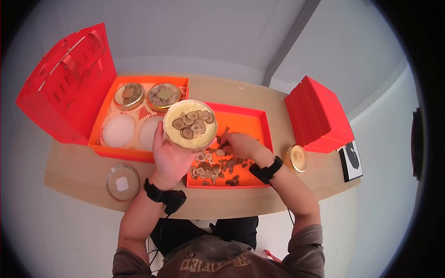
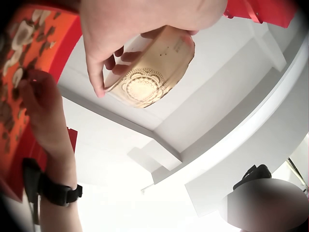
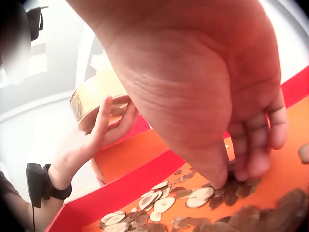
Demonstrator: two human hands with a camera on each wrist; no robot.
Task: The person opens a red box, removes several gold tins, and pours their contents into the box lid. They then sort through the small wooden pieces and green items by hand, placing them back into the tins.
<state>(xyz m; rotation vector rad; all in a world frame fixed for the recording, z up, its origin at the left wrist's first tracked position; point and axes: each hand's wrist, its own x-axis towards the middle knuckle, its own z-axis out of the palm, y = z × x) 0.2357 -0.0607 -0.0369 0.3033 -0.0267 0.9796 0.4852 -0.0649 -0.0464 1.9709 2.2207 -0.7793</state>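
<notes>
My left hand (image 1: 172, 160) holds up a round gold-lined tub (image 1: 170, 134), thumb along its side and fingers underneath. Inside it lie several dried slices (image 1: 192, 123), pale with dark rims. An embossed round pattern shows on the tub (image 2: 144, 86) in the left wrist view. Low over the shallow red-orange box tray (image 1: 252, 111), my right hand (image 1: 245, 147) reaches in with thumb and fingertips together among loose slices. In the right wrist view the thumb and fingers pinch at dark slices (image 3: 231, 193), partly hidden by the fingers. More pale slices (image 3: 161, 205) are scattered beside them.
An orange box (image 1: 97, 139) at left holds two filled tubs (image 1: 129, 96) and round white recesses. Behind it stands a red gift bag (image 1: 69, 92). A clear lid (image 1: 123, 183) lies front left. At right are a gold-coloured tub (image 1: 296, 158), a red box (image 1: 320, 116) and a black-and-white box (image 1: 352, 162).
</notes>
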